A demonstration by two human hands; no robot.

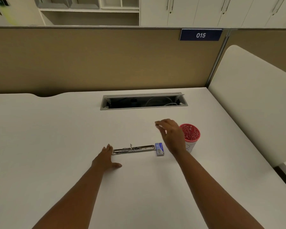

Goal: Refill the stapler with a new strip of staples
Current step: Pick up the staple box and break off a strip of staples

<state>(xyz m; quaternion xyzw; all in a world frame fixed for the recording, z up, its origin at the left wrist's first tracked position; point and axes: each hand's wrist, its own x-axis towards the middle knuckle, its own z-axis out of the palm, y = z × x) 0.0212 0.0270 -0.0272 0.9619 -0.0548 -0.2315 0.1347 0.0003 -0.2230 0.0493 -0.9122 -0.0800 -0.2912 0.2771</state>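
A metal stapler (133, 149) lies folded out flat on the white desk (56, 138), its long axis running left to right. A small blue staple box (159, 149) sits against its right end. My left hand (106, 160) rests flat on the desk with fingers spread, fingertips touching the stapler's left end. My right hand (171, 134) hovers above the desk just right of the box, fingers apart and curled, holding nothing that I can see.
A red perforated pen cup (191, 134) stands right behind my right hand. A cable hatch (144, 101) lies open farther back. A tan partition (89, 60) closes the far side, and a white rounded panel (254, 100) bounds the right.
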